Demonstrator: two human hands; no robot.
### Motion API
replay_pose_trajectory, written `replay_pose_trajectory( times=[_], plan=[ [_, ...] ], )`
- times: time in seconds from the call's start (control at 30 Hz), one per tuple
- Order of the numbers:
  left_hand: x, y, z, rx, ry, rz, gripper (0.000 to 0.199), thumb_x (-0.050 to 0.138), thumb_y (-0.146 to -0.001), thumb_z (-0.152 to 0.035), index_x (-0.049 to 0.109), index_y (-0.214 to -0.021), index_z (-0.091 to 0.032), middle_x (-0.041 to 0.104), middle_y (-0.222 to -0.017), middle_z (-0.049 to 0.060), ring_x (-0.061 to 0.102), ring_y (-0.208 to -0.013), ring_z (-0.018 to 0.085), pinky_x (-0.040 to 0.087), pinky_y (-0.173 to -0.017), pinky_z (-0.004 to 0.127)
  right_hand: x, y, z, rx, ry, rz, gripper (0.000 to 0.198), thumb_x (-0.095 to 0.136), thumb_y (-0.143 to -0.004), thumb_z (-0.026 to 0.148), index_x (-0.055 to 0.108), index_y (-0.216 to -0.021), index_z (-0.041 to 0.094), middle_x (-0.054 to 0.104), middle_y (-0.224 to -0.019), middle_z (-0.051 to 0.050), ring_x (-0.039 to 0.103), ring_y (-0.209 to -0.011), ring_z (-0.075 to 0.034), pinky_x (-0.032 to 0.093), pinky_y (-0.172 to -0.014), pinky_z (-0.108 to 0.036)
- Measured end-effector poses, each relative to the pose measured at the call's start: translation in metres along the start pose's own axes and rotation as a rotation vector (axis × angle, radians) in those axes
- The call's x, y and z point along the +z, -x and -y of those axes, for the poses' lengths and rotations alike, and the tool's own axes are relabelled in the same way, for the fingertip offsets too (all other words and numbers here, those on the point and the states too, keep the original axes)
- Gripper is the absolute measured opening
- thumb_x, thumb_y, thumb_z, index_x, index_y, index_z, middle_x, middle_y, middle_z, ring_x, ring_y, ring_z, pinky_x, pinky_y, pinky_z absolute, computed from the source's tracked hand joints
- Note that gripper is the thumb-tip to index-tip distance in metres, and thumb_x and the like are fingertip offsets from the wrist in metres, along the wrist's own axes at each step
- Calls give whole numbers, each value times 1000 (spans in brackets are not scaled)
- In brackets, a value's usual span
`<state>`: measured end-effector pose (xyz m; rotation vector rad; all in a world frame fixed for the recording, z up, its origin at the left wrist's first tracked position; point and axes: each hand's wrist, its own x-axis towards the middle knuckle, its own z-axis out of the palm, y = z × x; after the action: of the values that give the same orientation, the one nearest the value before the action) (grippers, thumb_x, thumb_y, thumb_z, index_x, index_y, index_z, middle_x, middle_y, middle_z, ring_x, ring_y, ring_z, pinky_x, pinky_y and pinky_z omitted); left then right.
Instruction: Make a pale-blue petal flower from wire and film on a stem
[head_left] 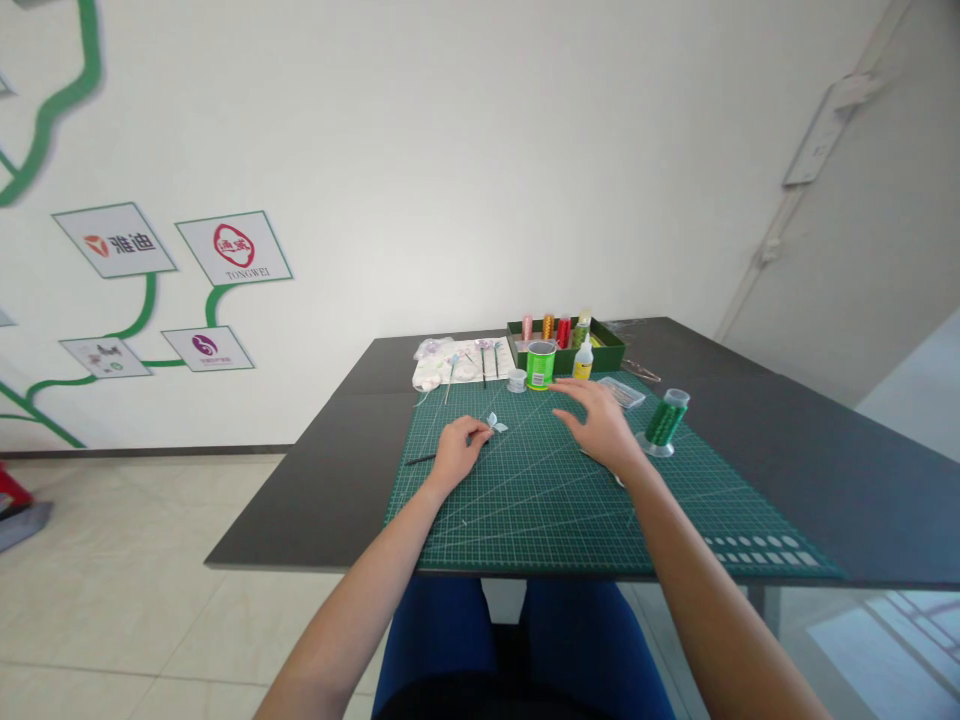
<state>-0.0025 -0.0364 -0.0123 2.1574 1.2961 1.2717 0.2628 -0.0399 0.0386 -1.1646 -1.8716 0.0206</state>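
Note:
My left hand [457,452] is closed in a pinch over the green cutting mat [525,510]. Between its fingertips is a small pale blue flower [496,424] with its petals pointing away from me. A thin dark stick [421,460] shows to the left of this hand; whether it joins the flower is hidden. My right hand [598,422] hovers over the mat with fingers apart and nothing visible in them. Its fingertips are close to a bright green can [541,366]. Just beyond it are a clear plastic case [624,393] and a white glue bottle [583,360].
Right of my right hand stands a green thread spool [667,420]. A dark green box [611,354] with several thread spools sits at the back. Flower pieces on sticks lie on a white cloth [469,370] at the back left. A small white tub [517,381] stands beside the can.

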Motion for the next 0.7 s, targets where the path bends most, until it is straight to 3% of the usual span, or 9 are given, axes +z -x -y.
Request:
replay_pose_trajectory(
  times=[0.1, 0.27, 0.47, 0.7],
  plan=[
    [0, 0, -2, 24, -43, 39, 17, 63, -95, -26, 74, -83, -18, 71, -83, 4, 63, -78, 17, 47, -75, 30, -43, 1, -24, 183, 320, -118, 30, 58, -88, 29, 73, -113, 21, 71, -118, -15, 58, -114, -38, 44, -93, -53],
    [1, 0, -4, 11, -138, 111, 19, 62, -96, -28, 75, -85, -19, 71, -87, 4, 63, -80, 17, 46, -77, 31, -88, 7, -60, 424, 574, -78, 31, 62, -86, 43, 66, -105, 19, 70, -104, -17, 59, -96, -36, 42, -74, -42],
    [2, 1, -1, 42, -117, 99, 17, 64, -95, -25, 75, -85, -18, 68, -83, 3, 61, -77, 16, 45, -74, 29, -95, 12, -73, 444, 590, 3, 24, 61, -87, 45, 58, -84, 21, 66, -93, -12, 59, -83, -29, 39, -65, -35],
    [1, 1, 2, 22, -138, 112, 17, 64, -96, -26, 76, -86, -19, 69, -85, 3, 61, -77, 16, 44, -73, 29, -95, 5, -77, 471, 613, -13, 27, 64, -85, 47, 63, -86, 20, 68, -92, -13, 59, -73, -26, 38, -59, -35]
  ],
)
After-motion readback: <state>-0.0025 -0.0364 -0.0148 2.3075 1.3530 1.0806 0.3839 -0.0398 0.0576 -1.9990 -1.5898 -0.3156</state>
